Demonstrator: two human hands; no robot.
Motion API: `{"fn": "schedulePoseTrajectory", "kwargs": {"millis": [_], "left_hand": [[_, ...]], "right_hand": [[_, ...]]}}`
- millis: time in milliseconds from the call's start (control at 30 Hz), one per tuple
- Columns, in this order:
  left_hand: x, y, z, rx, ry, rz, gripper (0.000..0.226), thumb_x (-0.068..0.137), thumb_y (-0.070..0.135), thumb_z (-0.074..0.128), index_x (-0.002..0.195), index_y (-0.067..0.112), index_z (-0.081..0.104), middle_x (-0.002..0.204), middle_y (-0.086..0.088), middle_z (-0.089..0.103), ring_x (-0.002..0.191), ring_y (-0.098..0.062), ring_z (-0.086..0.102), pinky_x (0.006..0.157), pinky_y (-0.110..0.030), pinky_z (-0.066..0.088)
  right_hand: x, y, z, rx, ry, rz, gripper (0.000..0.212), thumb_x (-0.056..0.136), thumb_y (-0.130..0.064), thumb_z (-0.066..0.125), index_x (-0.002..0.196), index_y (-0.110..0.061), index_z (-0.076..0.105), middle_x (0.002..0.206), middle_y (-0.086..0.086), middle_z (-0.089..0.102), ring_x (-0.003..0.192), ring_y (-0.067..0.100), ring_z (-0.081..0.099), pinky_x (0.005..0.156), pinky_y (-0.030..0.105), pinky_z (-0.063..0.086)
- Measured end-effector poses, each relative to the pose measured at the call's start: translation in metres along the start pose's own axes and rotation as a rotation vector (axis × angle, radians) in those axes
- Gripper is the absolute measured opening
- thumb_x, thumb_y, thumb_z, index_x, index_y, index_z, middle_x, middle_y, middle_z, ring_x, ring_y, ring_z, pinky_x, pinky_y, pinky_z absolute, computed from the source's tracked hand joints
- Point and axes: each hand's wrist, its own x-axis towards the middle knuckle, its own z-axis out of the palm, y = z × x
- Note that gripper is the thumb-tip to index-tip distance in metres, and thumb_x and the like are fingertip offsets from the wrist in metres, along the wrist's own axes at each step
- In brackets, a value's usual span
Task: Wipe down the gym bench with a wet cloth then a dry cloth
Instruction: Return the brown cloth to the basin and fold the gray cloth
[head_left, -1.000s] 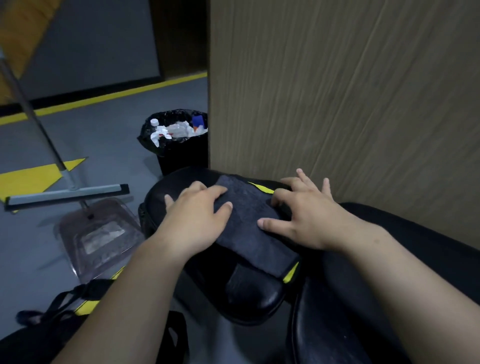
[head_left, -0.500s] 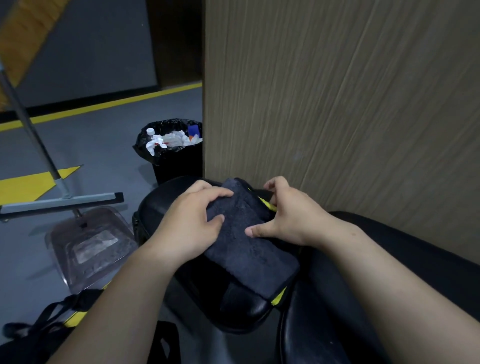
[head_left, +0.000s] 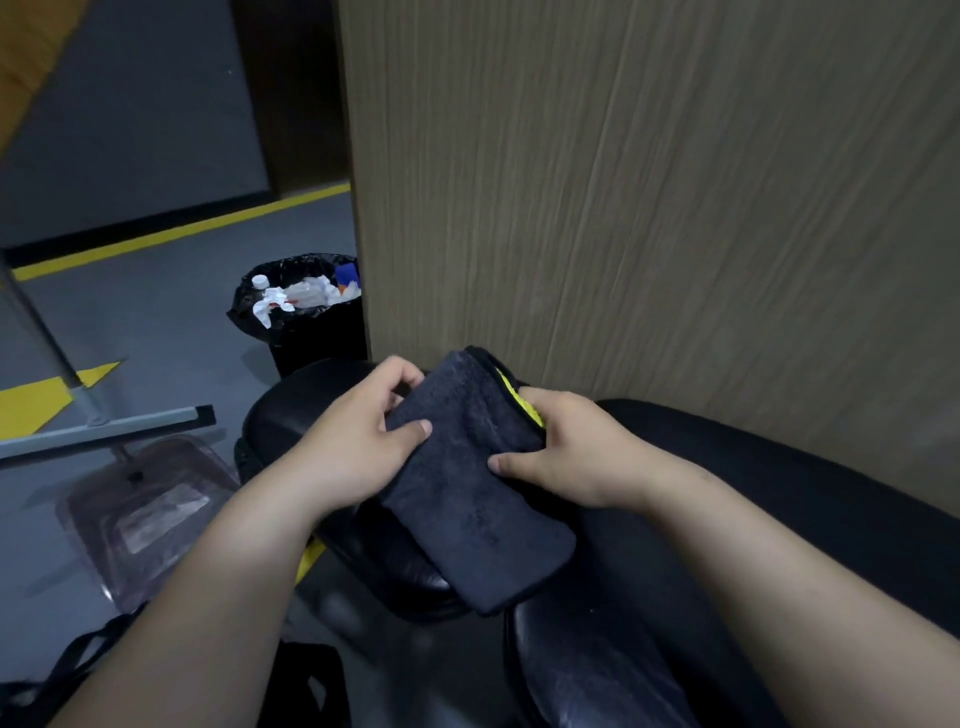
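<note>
Both hands grip the dark cloth (head_left: 467, 467) (a yellow side shows at its far edge): the left hand (head_left: 353, 447) holds its left side with thumb on top, the right hand (head_left: 566, 452) its right side. Its near end lies on the black bench (head_left: 779, 467) below them.

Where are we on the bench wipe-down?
Done: nothing provable; the bench shows no clear wiped streaks. In hand: the left hand and right hand both grip a folded dark cloth with a yellow edge, over the bench's black padding. Whether it is the wet or dry one I cannot tell. Left: wiping; no second cloth is in view.
</note>
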Motion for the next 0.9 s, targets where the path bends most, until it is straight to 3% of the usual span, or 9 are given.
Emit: {"fn": "schedulePoseTrajectory", "kwargs": {"millis": [133, 233, 400, 533, 633, 700, 767, 800, 900], "left_hand": [[-0.005, 0.023, 0.012, -0.156, -0.041, -0.007, 0.025, 0.094, 0.016, 0.064, 0.103, 0.030, 0.046, 0.093, -0.006, 0.074, 0.083, -0.041, 0.068, 0.076, -0.053, 0.056], [-0.012, 0.046, 0.029, -0.273, -0.074, 0.017, 0.036, 0.085, 0.025, 0.071, 0.104, 0.035, 0.042, 0.101, -0.003, 0.075, 0.095, -0.039, 0.069, 0.085, -0.063, 0.054], [-0.029, 0.099, 0.063, -0.430, -0.243, 0.077, 0.031, 0.093, -0.001, 0.061, 0.122, 0.010, 0.056, 0.113, -0.007, 0.073, 0.110, -0.028, 0.067, 0.095, -0.043, 0.055], [-0.047, 0.146, 0.087, -0.276, -0.424, 0.266, 0.020, 0.089, 0.016, 0.065, 0.107, 0.023, 0.070, 0.108, -0.005, 0.074, 0.104, -0.022, 0.069, 0.092, -0.040, 0.055], [-0.055, 0.184, 0.113, -0.075, -0.497, 0.404, 0.016, 0.091, 0.022, 0.061, 0.104, 0.030, 0.065, 0.101, 0.001, 0.073, 0.097, -0.020, 0.070, 0.088, -0.049, 0.055], [-0.059, 0.208, 0.132, 0.068, -0.544, 0.497, 0.016, 0.092, 0.025, 0.058, 0.107, 0.031, 0.062, 0.096, 0.002, 0.072, 0.090, -0.024, 0.070, 0.082, -0.052, 0.055], [-0.062, 0.233, 0.150, 0.214, -0.571, 0.600, 0.020, 0.089, 0.032, 0.055, 0.108, 0.036, 0.060, 0.094, 0.004, 0.071, 0.087, -0.023, 0.068, 0.079, -0.049, 0.054], [-0.064, 0.244, 0.158, 0.278, -0.585, 0.644, 0.021, 0.087, 0.034, 0.054, 0.108, 0.038, 0.059, 0.093, 0.005, 0.071, 0.086, -0.020, 0.067, 0.079, -0.047, 0.053], [-0.070, 0.277, 0.186, 0.365, -0.621, 0.750, 0.021, 0.087, 0.032, 0.057, 0.106, 0.039, 0.058, 0.089, 0.007, 0.069, 0.085, -0.015, 0.064, 0.078, -0.044, 0.051]], "right_hand": [[-0.039, -0.001, -0.025, 0.170, 0.081, 0.041, 0.031, 0.076, -0.032, 0.084, 0.096, -0.027, 0.060, 0.086, -0.008, 0.070, 0.074, 0.004, 0.069, 0.060, 0.025, 0.054], [-0.076, 0.003, -0.047, 0.259, 0.168, 0.076, 0.039, 0.073, -0.031, 0.086, 0.099, -0.029, 0.058, 0.083, -0.007, 0.070, 0.069, 0.005, 0.069, 0.053, 0.020, 0.050], [-0.146, 0.020, -0.086, 0.280, 0.309, 0.080, 0.054, 0.071, -0.028, 0.088, 0.111, -0.038, 0.053, 0.097, -0.016, 0.071, 0.084, 0.001, 0.070, 0.073, 0.026, 0.058], [-0.199, 0.041, -0.108, 0.116, 0.374, 0.085, 0.082, 0.068, -0.034, 0.089, 0.135, -0.043, 0.043, 0.116, -0.027, 0.064, 0.105, -0.008, 0.061, 0.091, 0.023, 0.052], [-0.237, 0.056, -0.116, 0.003, 0.455, 0.124, 0.115, 0.062, -0.045, 0.090, 0.150, -0.045, 0.017, 0.128, -0.019, 0.054, 0.117, 0.003, 0.056, 0.100, 0.026, 0.048], [-0.260, 0.060, -0.124, -0.115, 0.541, 0.098, 0.132, 0.058, -0.051, 0.090, 0.155, -0.039, 0.001, 0.144, -0.010, 0.032, 0.130, 0.005, 0.041, 0.106, 0.025, 0.039], [-0.280, 0.060, -0.135, -0.282, 0.561, 0.030, 0.118, 0.060, -0.059, 0.084, 0.155, -0.036, 0.018, 0.157, -0.007, 0.016, 0.145, 0.012, 0.022, 0.115, 0.034, 0.030], [-0.290, 0.063, -0.142, -0.352, 0.538, 0.007, 0.099, 0.062, -0.061, 0.080, 0.147, -0.035, 0.037, 0.158, -0.005, 0.022, 0.146, 0.014, 0.023, 0.116, 0.040, 0.029], [-0.320, 0.067, -0.160, -0.295, 0.498, 0.060, 0.037, 0.071, -0.043, 0.079, 0.104, -0.030, 0.067, 0.104, -0.012, 0.068, 0.103, 0.006, 0.063, 0.087, 0.029, 0.050]]}}
